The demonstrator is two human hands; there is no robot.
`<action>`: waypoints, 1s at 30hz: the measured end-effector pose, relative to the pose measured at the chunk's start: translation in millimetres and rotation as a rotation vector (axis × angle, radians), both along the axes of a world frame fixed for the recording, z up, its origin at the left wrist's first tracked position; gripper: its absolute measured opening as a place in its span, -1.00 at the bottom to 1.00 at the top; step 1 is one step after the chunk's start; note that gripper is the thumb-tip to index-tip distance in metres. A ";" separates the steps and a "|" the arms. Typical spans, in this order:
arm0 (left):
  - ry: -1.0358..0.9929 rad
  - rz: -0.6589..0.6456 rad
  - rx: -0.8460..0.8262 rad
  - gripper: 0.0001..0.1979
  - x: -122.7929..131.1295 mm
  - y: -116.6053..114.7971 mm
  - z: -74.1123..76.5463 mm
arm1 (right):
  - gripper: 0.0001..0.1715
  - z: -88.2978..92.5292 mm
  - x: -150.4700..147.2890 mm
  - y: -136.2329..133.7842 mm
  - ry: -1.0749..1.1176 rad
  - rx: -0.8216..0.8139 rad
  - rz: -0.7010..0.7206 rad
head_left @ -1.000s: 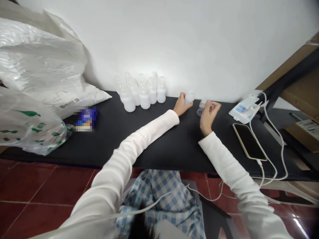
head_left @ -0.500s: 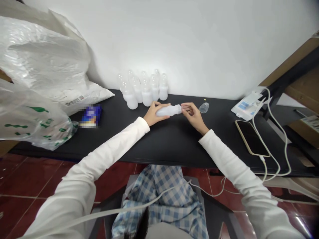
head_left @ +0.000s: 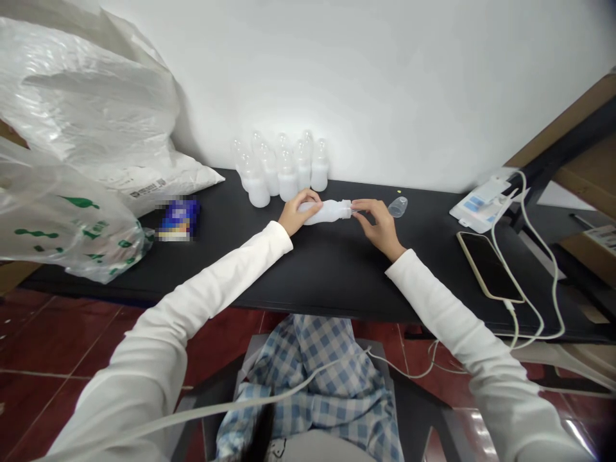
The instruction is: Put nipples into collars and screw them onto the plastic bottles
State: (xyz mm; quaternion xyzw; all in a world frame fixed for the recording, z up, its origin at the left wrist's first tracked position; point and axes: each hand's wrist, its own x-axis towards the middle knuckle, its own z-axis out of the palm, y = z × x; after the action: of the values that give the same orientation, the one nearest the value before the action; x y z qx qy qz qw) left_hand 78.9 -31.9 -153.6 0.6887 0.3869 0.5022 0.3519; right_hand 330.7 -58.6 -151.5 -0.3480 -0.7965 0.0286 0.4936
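My left hand [head_left: 297, 213] is wrapped around the base of a frosted white baby bottle [head_left: 332, 210], which lies on its side above the table with its neck to the right. At the collar end, the thumb and fingers of my right hand [head_left: 378, 223] close on a small clear tip, partly hidden by the fingers. A clear dome cap [head_left: 398, 206] lies on the table just beyond that hand. Behind my left hand stands a group of several similar bottles [head_left: 287, 183], upright with clear domes on.
Large white plastic bags [head_left: 96, 115] fill the left side, with a blurred blue packet [head_left: 179, 218] beside them. To the right lie a phone [head_left: 489, 266] on a charging cable and a white-and-blue package [head_left: 481, 205]. The black table [head_left: 327, 276] meets a white wall behind.
My left fingers have closed further over the bottle's base. My right fingertips have shifted slightly away from the collar, showing a little more of the clear tip. The view has moved slightly.
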 end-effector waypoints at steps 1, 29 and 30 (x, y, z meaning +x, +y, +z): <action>-0.032 -0.019 -0.074 -0.60 -0.3 -0.3 1.7 | -0.85 0.0 -0.9 -0.8 -0.020 0.006 0.011; -0.224 0.145 -0.380 -0.73 4.7 3.4 2.6 | -0.46 8.6 -2.8 -8.5 -0.094 -0.535 0.042; -0.223 0.151 -0.385 -0.74 4.7 3.3 3.3 | -0.40 10.3 -0.3 -9.2 -0.177 -0.558 0.071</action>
State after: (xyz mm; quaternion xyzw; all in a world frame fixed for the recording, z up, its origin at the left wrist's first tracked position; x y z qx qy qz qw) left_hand 83.6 -28.6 -150.3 0.5181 0.4846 0.5172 0.4788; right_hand 330.4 -67.8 -141.2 -0.4434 -0.8095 0.2331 0.3061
